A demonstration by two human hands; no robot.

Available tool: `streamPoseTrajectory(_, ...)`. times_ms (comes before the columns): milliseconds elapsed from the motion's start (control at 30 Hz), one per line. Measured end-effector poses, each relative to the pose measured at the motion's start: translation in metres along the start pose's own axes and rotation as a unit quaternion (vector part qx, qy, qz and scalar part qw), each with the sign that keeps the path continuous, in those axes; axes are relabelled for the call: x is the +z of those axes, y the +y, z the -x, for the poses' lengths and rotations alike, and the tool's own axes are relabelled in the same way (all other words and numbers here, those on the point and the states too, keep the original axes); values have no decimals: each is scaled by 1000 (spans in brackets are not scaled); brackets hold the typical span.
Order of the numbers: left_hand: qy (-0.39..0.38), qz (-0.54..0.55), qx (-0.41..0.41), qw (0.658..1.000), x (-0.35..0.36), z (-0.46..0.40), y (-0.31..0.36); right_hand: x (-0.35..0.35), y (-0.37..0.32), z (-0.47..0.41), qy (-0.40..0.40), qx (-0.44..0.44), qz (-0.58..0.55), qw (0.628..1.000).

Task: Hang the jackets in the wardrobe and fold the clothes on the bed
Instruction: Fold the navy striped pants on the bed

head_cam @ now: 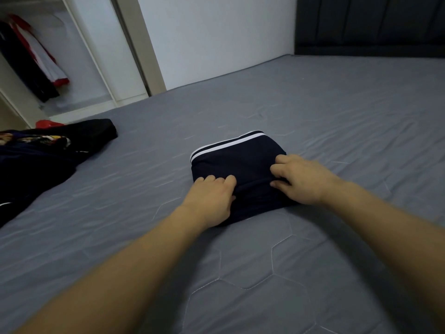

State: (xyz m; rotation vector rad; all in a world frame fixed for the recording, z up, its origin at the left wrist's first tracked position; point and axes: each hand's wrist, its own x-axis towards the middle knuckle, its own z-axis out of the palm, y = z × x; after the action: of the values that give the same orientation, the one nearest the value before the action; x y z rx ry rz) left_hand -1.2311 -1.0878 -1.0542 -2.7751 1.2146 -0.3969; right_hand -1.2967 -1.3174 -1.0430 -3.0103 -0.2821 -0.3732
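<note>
A small folded navy garment (238, 160) with white stripes along its far edge lies on the grey bed (313, 116). My left hand (212, 198) grips its near left edge, fingers curled over the cloth. My right hand (298, 179) grips the near right side, thumb and fingers pinching the fabric. A heap of dark unfolded clothes (41, 153), one with a colourful print, lies at the bed's left edge. In the open wardrobe (96, 56) hang a black jacket (24, 66) and a red and white one (45, 56).
A red item (47, 123) peeks out behind the heap of clothes. A dark padded headboard (370, 22) stands at the bed's far right. A white wall (216, 37) runs along the bed's far side.
</note>
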Motion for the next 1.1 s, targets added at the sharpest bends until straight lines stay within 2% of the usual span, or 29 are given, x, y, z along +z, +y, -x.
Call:
streamPoseTrajectory(67, -49, 100, -87, 990, -1, -6, -2, 2, -3, 1, -4, 27, 5, 1000)
streamPoseTrajectory(133, -120, 254, -189, 941, -6, -11, -8, 2, -8, 0, -46, 60, 10, 997)
streamPoseTrajectory(167, -131, 294, -204, 925, -7, -11, -11, 2, -12, -1, -67, 70, 11, 995)
streamPoseTrajectory(233, -110, 350, -207, 907, -9, -8, -13, 3, -22, -4, -74, 80, 29, 994)
streamPoseTrajectory(300, -25, 394, -179, 901, -13, -1, -12, 6, -32, -10, -51, 95, 54, 993)
streamPoseTrajectory(333, 37, 362, -136, 921, -13, 3, -11, 7, -35, -12, -38, 107, 55, 992)
streamPoseTrajectory(400, 159, 178, -1, 971, -14, 14, -9, 10, -41, -18, -27, 135, 39, 990)
streamPoseTrajectory(433, 199, 97, 62, 973, -13, 19, -8, 11, -41, -20, -35, 149, 26, 988)
streamPoseTrajectory(467, 199, 50, 101, 973, -12, 24, -8, 13, -41, -22, -49, 162, 6, 986)
streamPoseTrajectory(533, 137, 18, 99, 985, -10, 30, -8, 14, -36, -25, -72, 189, -50, 978)
streamPoseTrajectory(600, 88, 24, 51, 995, -9, 31, -9, 16, -32, -27, -72, 197, -63, 976)
streamPoseTrajectory(700, 91, 81, 26, 992, -11, 26, -11, 25, -34, -21, -16, 162, 50, 985)
streamPoseTrajectory(767, 91, 73, 55, 992, -9, 25, -12, 33, -36, -13, 46, 119, 120, 984)
streamPoseTrajectory(833, 100, 23, 102, 989, -4, 27, -14, 41, -33, -2, 91, 76, 142, 983)
streamPoseTrajectory(933, 96, -63, 170, 979, 2, 32, -15, 41, -28, 13, 42, 33, 133, 990)
streamPoseTrajectory(1000, 62, -63, 215, 973, 4, 34, -15, 40, -24, 18, -7, 29, 75, 997)
streamPoseTrajectory(1033, 40, -15, 209, 977, 4, 33, -15, 38, -21, 18, -12, 47, 3, 999)
streamPoseTrajectory(1067, 16, 71, 166, 983, 3, 31, -14, 36, -19, 17, 0, 92, -102, 991)
streamPoseTrajectory(1100, 1, 191, 77, 978, 1, 29, -13, 34, -17, 14, 34, 157, -215, 963)
